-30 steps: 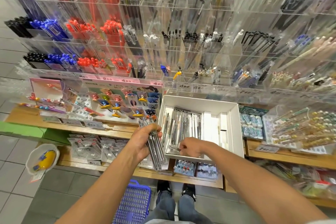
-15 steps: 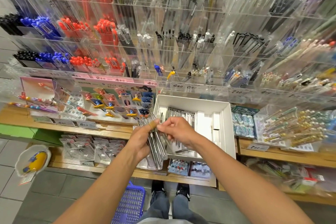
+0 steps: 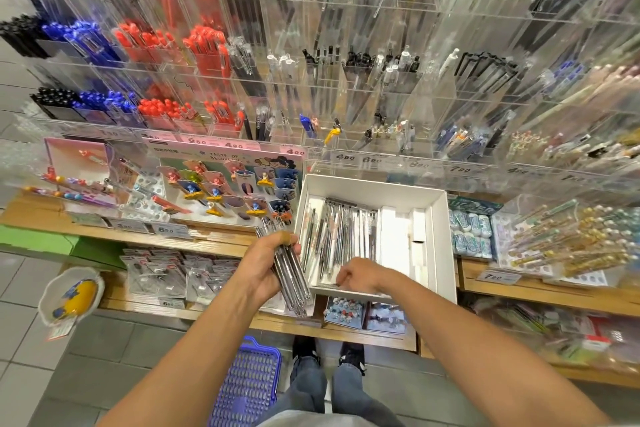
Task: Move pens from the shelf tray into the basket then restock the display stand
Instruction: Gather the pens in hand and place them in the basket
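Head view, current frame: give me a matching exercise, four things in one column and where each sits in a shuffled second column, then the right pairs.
Things:
1. bundle of pens
2. right hand
3. blue basket
4. white tray

Places:
A. on the floor, by the person's feet
B. on the wooden shelf, below the clear display stand
C. gripped in the left hand
D. at the near edge of the tray, reaching among the pens lying in it

Pairs: 1-C, 2-D, 3-A, 4-B
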`<action>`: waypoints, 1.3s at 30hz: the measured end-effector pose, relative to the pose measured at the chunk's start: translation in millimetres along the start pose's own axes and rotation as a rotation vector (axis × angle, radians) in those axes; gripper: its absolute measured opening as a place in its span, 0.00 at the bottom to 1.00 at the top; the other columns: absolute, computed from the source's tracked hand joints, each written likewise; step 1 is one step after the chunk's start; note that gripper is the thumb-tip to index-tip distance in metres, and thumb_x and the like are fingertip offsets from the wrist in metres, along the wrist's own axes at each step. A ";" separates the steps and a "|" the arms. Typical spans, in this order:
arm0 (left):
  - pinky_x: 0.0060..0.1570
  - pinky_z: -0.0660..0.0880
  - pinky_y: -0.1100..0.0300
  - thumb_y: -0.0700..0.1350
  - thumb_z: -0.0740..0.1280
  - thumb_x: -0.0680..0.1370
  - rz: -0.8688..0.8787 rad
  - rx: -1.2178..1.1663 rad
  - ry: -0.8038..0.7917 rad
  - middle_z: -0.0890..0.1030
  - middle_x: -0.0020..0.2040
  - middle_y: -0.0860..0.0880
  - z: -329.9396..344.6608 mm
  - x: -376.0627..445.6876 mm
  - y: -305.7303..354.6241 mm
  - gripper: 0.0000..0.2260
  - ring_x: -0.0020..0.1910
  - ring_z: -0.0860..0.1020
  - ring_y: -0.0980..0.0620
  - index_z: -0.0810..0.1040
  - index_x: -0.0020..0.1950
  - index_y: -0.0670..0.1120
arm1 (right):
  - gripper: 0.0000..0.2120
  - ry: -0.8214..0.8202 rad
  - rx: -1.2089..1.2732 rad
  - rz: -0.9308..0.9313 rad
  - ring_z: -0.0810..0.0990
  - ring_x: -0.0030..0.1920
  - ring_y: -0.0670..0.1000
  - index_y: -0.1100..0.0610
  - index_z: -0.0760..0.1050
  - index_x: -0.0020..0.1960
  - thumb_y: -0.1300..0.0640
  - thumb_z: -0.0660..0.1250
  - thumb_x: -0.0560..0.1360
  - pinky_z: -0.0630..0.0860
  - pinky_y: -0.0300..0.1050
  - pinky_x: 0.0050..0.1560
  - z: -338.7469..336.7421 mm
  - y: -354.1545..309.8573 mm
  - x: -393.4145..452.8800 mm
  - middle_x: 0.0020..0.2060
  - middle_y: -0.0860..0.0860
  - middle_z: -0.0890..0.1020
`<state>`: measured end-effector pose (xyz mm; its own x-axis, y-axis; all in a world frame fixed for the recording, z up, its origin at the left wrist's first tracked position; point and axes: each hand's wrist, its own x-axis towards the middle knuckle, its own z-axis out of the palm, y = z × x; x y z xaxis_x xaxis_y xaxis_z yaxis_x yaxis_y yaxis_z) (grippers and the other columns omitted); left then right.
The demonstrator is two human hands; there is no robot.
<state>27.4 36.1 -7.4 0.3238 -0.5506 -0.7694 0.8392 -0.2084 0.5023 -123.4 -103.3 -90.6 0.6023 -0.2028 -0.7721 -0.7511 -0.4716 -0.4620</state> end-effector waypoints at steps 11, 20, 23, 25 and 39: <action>0.33 0.79 0.60 0.32 0.65 0.76 -0.032 -0.108 -0.024 0.79 0.37 0.44 -0.5 -1.1 1.8 0.04 0.34 0.78 0.51 0.75 0.49 0.38 | 0.04 0.054 0.162 -0.106 0.74 0.39 0.46 0.55 0.76 0.49 0.59 0.62 0.80 0.72 0.38 0.40 -23.1 -13.8 -14.2 0.45 0.47 0.77; 0.39 0.83 0.43 0.40 0.69 0.74 -0.056 -0.158 -0.240 0.83 0.50 0.33 26.1 0.8 -2.2 0.07 0.42 0.85 0.40 0.82 0.47 0.37 | 0.07 0.263 0.724 -0.295 0.77 0.29 0.43 0.55 0.76 0.50 0.58 0.72 0.75 0.74 0.36 0.29 -43.8 -70.0 -52.3 0.37 0.48 0.81; 0.37 0.83 0.47 0.39 0.68 0.75 -0.056 -0.088 -0.198 0.83 0.51 0.34 32.2 2.6 -4.0 0.11 0.39 0.85 0.42 0.77 0.54 0.35 | 0.06 0.303 0.752 -0.301 0.79 0.29 0.43 0.55 0.78 0.47 0.57 0.73 0.73 0.76 0.36 0.30 -38.1 -64.3 -48.9 0.34 0.49 0.82; 0.29 0.81 0.55 0.36 0.67 0.76 -0.031 -0.022 -0.128 0.82 0.38 0.40 31.8 3.3 -4.3 0.05 0.30 0.81 0.48 0.77 0.50 0.36 | 0.04 0.313 0.709 -0.294 0.80 0.31 0.44 0.54 0.80 0.47 0.54 0.71 0.75 0.77 0.38 0.33 -40.2 -50.3 -45.7 0.37 0.49 0.84; 0.29 0.77 0.61 0.36 0.67 0.76 -0.032 -0.013 0.014 0.76 0.34 0.46 -0.2 10.6 4.5 0.02 0.28 0.76 0.53 0.78 0.44 0.40 | 0.08 0.188 -0.580 -0.031 0.79 0.48 0.52 0.57 0.78 0.53 0.62 0.63 0.76 0.78 0.48 0.51 -5.5 37.2 0.4 0.49 0.52 0.81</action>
<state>34.8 29.5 -13.4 0.3025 -0.5325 -0.7905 0.8547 -0.2155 0.4722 -149.6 -125.6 -105.6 0.6988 -0.3048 -0.6471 -0.4945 -0.8596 -0.1292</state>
